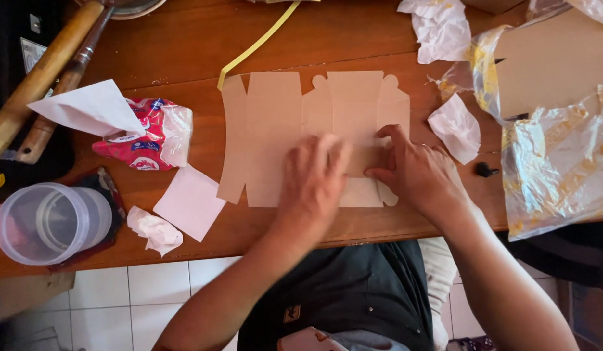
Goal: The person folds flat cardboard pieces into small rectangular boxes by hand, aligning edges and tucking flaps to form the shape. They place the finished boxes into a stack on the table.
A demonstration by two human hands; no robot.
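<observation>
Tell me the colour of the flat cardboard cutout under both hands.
Plain light brown cardboard cutout, head view.
</observation>
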